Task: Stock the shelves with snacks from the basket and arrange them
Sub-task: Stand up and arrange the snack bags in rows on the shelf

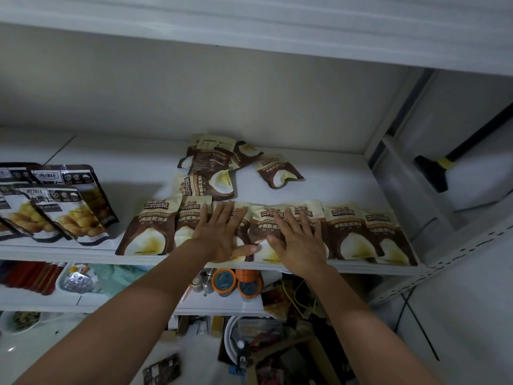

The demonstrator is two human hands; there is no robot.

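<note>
Shelf (pixel 83 252), far left: white-and-black pouches (pixel 63 215) lie overlapped, stocked and roughly in order. Centre: front row of brown pouches (pixel 150 232) laid along the edge, overlapping, running to the right post. Left hand (pixel 219 234) lies flat, fingers straight, pressing on the row's middle. Right hand (pixel 299 240) is just beside it, likewise flat and grasping nothing. Behind the row, loose brown pouches (pixel 213 165) lie heaped and turned about — a stray pouch (pixel 279 170) sits apart to the right. Judgement: stocking mostly done; the rear ones remain to arrange. Basket not in view.
</note>
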